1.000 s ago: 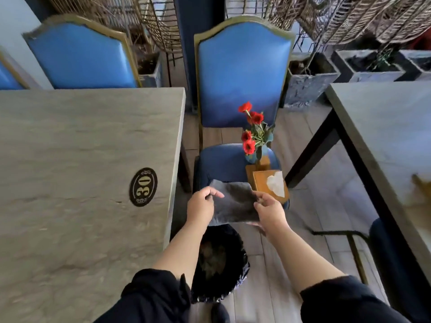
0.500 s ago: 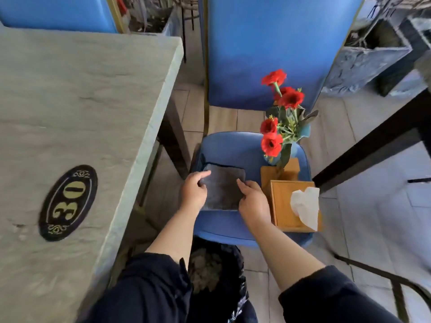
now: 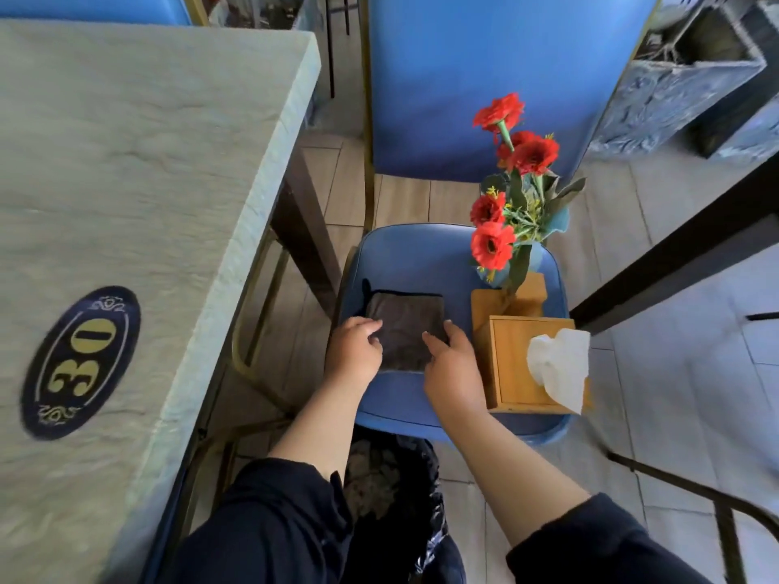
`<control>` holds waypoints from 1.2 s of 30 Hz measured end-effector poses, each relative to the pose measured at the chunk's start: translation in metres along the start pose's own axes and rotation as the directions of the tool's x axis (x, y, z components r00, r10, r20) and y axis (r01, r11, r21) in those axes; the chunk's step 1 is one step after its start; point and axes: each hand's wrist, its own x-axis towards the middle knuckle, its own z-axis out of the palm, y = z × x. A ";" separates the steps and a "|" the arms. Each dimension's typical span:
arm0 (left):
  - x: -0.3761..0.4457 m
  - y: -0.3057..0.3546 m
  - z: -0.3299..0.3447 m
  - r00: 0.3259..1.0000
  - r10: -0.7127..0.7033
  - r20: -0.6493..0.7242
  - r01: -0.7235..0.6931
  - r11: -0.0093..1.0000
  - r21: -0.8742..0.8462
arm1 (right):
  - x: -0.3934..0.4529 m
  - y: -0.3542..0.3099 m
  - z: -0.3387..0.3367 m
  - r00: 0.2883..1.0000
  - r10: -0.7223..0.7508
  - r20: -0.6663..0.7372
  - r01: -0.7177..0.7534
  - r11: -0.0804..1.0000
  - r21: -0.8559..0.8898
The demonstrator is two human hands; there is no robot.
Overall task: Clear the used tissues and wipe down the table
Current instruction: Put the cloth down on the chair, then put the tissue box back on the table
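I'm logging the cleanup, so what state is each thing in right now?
grey cloth: folded square, flat on the chair seat.
left hand: fingers resting on the cloth's left edge.
right hand: fingers resting on the cloth's right edge.
tissue box: on the seat, a white tissue sticking out.
flower vase: upright behind the box.
bin bag: open, under the seat's front edge.
table: bare, apart from its number plaque.

The grey cloth (image 3: pixel 404 330), held up a second ago, now lies folded on the chair seat (image 3: pixel 421 259) under both hands.
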 end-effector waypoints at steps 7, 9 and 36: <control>-0.057 0.053 -0.002 0.997 0.025 0.077 -0.006 0.971 -0.238 | -0.072 -0.011 -0.051 0.926 -0.046 -0.376 0.075 0.995 0.065; -0.073 0.071 0.005 0.994 0.033 0.101 0.000 0.953 -0.303 | -0.081 -0.003 -0.071 0.865 -0.025 -0.501 0.042 0.999 0.023; -0.110 0.109 0.102 0.951 0.041 0.307 0.153 0.799 -0.581 | -0.081 0.121 -0.083 0.972 0.154 -0.179 -0.075 0.920 0.385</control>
